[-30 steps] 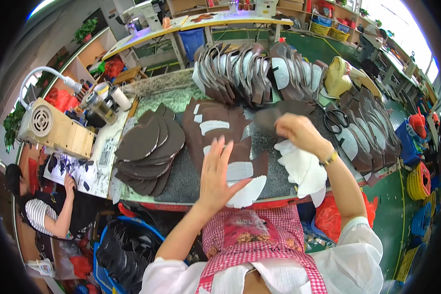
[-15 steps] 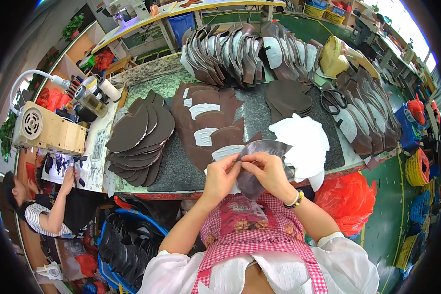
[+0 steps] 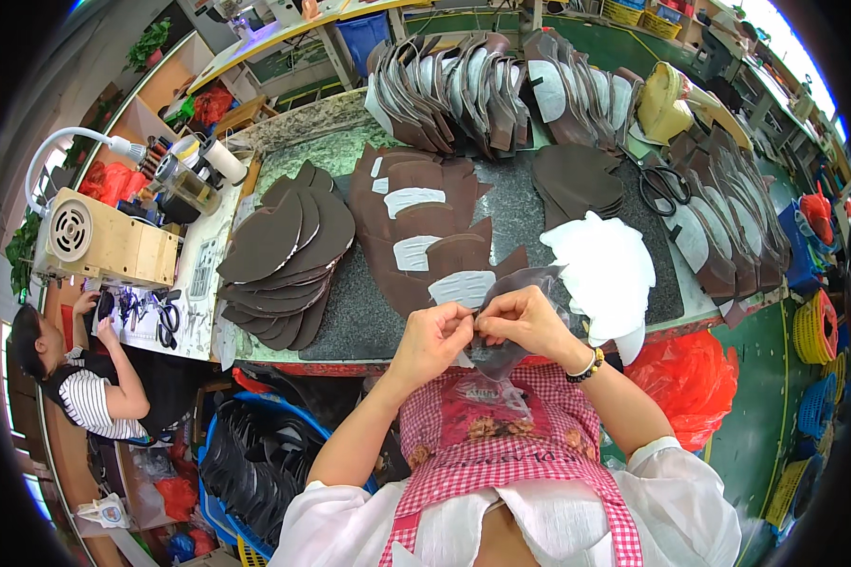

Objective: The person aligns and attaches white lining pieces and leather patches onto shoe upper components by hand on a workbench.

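Both hands meet just above the near edge of the worktable, fingertips pinched close together. Between them hangs a thin, shiny dark grey piece [image 3: 501,360], partly hidden by the fingers. My left hand [image 3: 432,342] is closed on its left edge, while my right hand [image 3: 531,326] pinches it close by. Just beyond my fingers, overlapping brown shoe-upper pieces [image 3: 416,196] with white patches lie in a row. A stack of white cut pieces [image 3: 600,274] sits right of my right hand.
Dark brown sole-shaped pieces [image 3: 272,244] are stacked at left, with another dark stack [image 3: 577,180] farther right. Black scissors [image 3: 667,192] lie beside bundled uppers [image 3: 728,213]. A blue basket [image 3: 208,472] and a red plastic bag [image 3: 686,387] flank me below. A co-worker [image 3: 99,387] sits left.
The view has shifted slightly, so the table appears farther right. My hands stay together on the dark grey piece, which shows less above my fingers. The co-worker's arm has dropped lower.
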### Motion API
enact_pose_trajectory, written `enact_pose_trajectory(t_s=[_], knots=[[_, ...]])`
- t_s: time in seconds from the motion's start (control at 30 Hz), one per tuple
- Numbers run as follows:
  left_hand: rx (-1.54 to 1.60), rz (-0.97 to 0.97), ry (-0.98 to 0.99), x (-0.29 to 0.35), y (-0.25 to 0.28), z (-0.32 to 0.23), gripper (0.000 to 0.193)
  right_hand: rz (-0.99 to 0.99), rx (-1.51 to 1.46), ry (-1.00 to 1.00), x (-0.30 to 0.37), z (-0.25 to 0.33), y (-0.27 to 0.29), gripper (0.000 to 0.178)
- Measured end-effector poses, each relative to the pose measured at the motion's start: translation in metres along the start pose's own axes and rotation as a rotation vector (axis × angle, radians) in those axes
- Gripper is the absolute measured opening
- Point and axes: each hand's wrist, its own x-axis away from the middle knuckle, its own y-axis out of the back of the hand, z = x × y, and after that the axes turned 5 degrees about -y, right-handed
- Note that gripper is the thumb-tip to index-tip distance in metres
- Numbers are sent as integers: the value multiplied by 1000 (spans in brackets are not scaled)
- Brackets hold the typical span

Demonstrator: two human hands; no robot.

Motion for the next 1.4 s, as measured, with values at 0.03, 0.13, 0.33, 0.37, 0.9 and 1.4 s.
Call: enact_pose_trajectory(t_s=[0.03,0.13,0.33,0.37,0.9,1.4], knots=[[-1,0,1,-1,0,3,17,-3,-44,7,1,-2,0,13],[337,-19,109,1,-5,10,19,-54,-74,48,0,-13,-5,16],[-2,-282,52,6,-11,17,19,-264,310,94,2,-4,-18,26],[154,-263,121,3,-7,15,20,-316,310,187,4,-9,-14,26],[-458,-283,-675,-56,9,-33,11,-457,682,194,168,-64,15,18],[-502,574,-505,46,-36,-56,31,71,-1364,-63,74,9,-1,49]])
